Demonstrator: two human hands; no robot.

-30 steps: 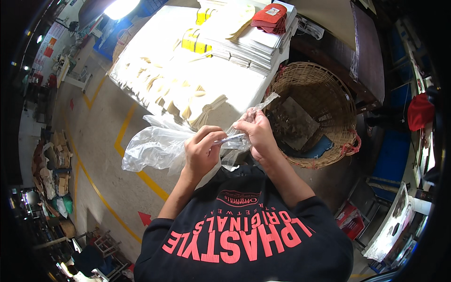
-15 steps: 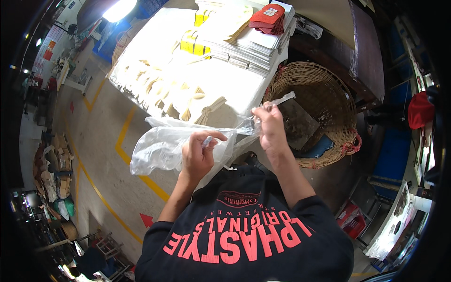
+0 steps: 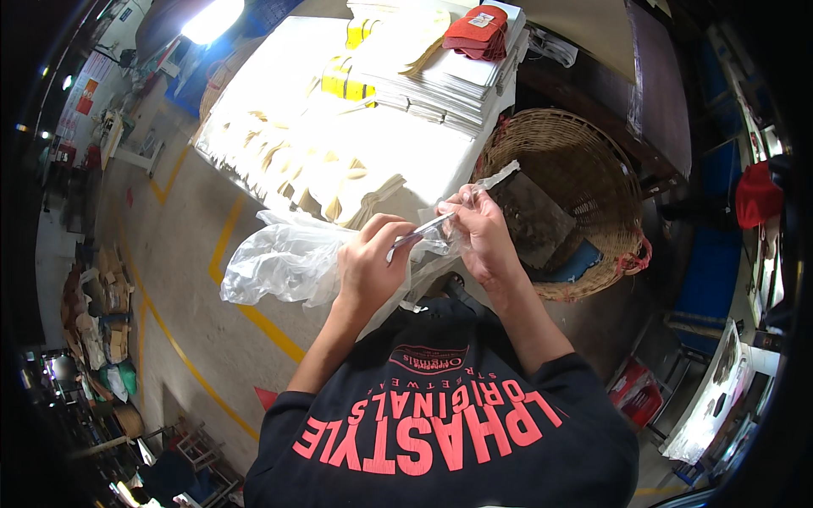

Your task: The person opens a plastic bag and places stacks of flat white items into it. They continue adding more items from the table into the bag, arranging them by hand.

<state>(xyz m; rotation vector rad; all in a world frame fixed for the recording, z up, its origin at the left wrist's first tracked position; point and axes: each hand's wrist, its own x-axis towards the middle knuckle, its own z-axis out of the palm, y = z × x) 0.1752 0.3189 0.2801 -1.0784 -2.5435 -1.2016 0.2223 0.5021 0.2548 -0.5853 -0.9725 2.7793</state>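
In front of my chest, my left hand (image 3: 370, 261) is closed round a slim grey tool (image 3: 421, 231), whose exact kind I cannot make out. Its tip reaches the fingertips of my right hand (image 3: 483, 230). That hand pinches a gathered part of a clear plastic bag (image 3: 284, 258). The bag's loose body hangs out past my left hand on the left, partly behind it. A twisted strip of the plastic (image 3: 498, 175) sticks up beyond my right fingers. Both hands are just off the near edge of the white-topped table (image 3: 339, 127).
Cream cut pieces (image 3: 313, 173) lie along the table's near side. Stacked white sheets (image 3: 449, 93) carry red pieces (image 3: 479, 30) at the far right. A wicker basket (image 3: 622, 190) stands right of my right hand, with a flat board and a blue piece inside. Yellow lines (image 3: 271, 333) mark the floor.
My left hand has moved right and slightly up, bringing the slim tool against the plastic at my right fingers. My right hand has shifted slightly left. The bag's loose end has swung left.
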